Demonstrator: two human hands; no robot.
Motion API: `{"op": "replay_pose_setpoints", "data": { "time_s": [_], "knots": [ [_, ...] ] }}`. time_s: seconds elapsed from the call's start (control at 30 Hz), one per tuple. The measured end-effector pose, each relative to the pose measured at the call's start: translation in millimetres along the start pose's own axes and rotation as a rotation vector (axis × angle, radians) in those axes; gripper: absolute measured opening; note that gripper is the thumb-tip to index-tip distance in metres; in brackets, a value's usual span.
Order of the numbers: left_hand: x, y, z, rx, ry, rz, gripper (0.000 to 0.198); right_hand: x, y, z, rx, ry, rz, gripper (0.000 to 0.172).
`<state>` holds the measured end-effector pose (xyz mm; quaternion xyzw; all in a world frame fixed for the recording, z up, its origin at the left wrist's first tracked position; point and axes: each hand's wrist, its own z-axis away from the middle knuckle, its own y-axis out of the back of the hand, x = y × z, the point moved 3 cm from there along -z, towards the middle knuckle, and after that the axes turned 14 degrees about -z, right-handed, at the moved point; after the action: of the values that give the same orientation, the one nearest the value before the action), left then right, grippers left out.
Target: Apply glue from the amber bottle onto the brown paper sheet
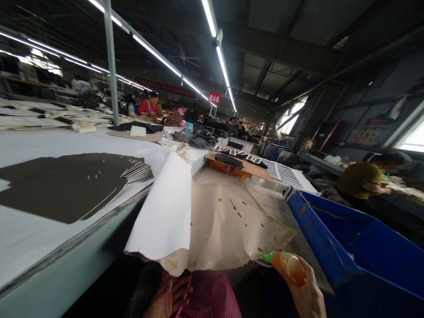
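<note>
My right hand (306, 296) is at the bottom right, gripping a small orange squeeze bottle (289, 267) with a green nozzle that points left over the edge of a stained brown paper sheet (232, 221). My left hand (170, 298) rests flat on my lap on pink checked cloth (212, 296), fingers apart and holding nothing. A white sheet (165, 207) hangs over the table edge just above the left hand.
A stack of dark cut pieces (73, 183) lies on the raised white table (39, 247) at left. A blue plastic bin (357, 243) stands at right. Further on sit an orange crate under a board with dark pieces (232, 165). Other people work in the background and at right.
</note>
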<state>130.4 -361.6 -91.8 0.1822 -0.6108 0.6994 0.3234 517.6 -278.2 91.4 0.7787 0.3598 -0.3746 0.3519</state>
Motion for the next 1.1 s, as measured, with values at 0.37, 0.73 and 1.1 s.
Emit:
{"op": "replay_pose_setpoints", "data": {
  "time_s": [0.37,0.73,1.1],
  "knots": [
    [-4,5.1,-1,-0.052,-0.036,0.002,0.042,-7,-19,4,0.022,0.006,-0.007,0.094],
    [-3,-0.4,5,-0.03,-0.071,-0.049,0.05,-10,4,5,0.121,0.118,0.043,0.096],
    [0,-10.2,9,-0.053,-0.095,-0.108,0.054,-24,-40,37,-0.219,-0.008,-0.107,0.079]
  ]
}}
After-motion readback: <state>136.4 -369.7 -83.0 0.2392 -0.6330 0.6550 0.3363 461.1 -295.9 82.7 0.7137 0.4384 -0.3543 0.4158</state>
